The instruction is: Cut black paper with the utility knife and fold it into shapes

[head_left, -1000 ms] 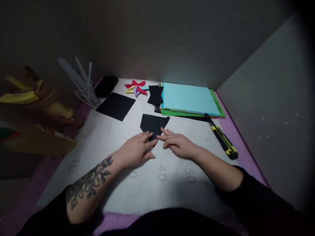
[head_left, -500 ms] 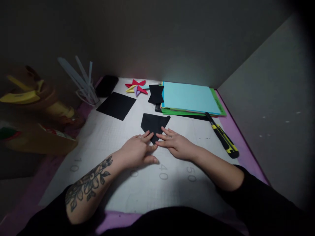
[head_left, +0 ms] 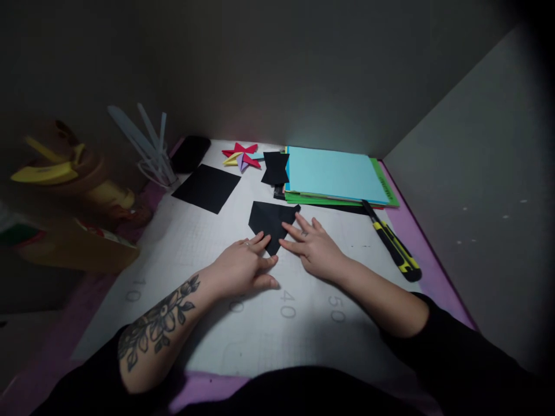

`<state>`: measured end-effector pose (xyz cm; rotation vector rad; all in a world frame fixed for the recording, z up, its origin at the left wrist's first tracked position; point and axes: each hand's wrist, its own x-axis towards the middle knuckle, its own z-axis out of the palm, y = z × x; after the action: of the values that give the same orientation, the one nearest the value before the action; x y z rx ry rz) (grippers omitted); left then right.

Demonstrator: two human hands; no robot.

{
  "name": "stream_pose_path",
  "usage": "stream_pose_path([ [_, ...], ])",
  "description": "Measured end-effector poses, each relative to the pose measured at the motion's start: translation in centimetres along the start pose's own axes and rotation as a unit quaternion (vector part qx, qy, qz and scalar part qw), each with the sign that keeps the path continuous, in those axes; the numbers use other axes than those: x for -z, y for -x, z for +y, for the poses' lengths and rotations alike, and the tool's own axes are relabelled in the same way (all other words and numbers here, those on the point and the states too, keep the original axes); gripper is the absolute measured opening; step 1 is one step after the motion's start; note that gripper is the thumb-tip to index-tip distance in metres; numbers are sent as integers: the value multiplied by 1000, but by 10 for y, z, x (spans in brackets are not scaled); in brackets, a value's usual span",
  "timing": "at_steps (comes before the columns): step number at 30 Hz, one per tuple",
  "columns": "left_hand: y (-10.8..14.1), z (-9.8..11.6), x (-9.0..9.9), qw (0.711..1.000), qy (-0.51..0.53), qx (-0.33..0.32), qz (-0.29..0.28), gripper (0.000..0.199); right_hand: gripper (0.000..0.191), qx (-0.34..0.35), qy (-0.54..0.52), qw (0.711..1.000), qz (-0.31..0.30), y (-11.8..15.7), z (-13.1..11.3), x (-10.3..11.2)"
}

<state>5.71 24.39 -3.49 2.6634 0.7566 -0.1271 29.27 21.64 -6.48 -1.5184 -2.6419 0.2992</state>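
Note:
A folded black paper (head_left: 269,221) lies on the white numbered mat (head_left: 260,335), its point toward me. My left hand (head_left: 243,266) rests with spread fingers on its lower left edge and tip. On the other side, my right hand (head_left: 315,245) has its fingers fanned out, the fingertips touching the right edge of the paper. Neither hand grasps anything. Behind and to the left is a flat black square (head_left: 207,188). Another cut black piece (head_left: 276,167) sits beyond the folded paper, against the paper stack.
At the back right lies a stack of coloured paper (head_left: 332,170), with a yellow and black cutter (head_left: 395,245) beside it. Folded coloured stars (head_left: 243,157) and a black phone-like object (head_left: 191,153) are at the back. Left stand a cup with clear sticks (head_left: 158,167) and brown containers (head_left: 82,173).
My right hand has shifted slightly to the right and away from the tip, its fingers now more widely spread. The left hand stays in place on the paper.

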Motion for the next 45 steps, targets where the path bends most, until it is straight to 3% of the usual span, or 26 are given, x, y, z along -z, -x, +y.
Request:
stream_pose_path([
  [3, 0, 0, -1, 1000, 13, -2, 5, 58, 57, 29, -29, 999, -28, -1, 0, 1],
  [7, 1, 1, 1, 1000, 27, 1, 1, 56, 57, -43, -2, 999, -12, -5, 2, 4],
  [12, 9, -1, 9, 994, 80, -35, -61, 45, 54, -46, 8, 999, -7, -6, 5, 2],
  [18, 14, -7, 10, 987, 130, -43, -79, 37, 60, 34, -35, 999, 8, -5, 7, -5],
  [25, 12, -5, 14, 990, 129, -28, -49, 41, 65, 103, -71, 990, -59, 0, -2, -5],
  [28, 10, -1, 12, 994, 111, -5, -13, 44, 67, 83, -107, 989, -57, -2, 1, -8],
  [32, 4, 8, 1, 998, 51, 23, -20, 59, 59, 28, -125, 992, -16, -7, 9, -12],
  [36, 1, 14, -8, 1000, 4, 29, -8, 52, 63, -32, -92, 995, 1, -12, 18, -12],
  [45, 0, 18, -9, 999, -32, 16, 19, 49, 74, -122, 15, 992, 17, -30, 39, -7],
])
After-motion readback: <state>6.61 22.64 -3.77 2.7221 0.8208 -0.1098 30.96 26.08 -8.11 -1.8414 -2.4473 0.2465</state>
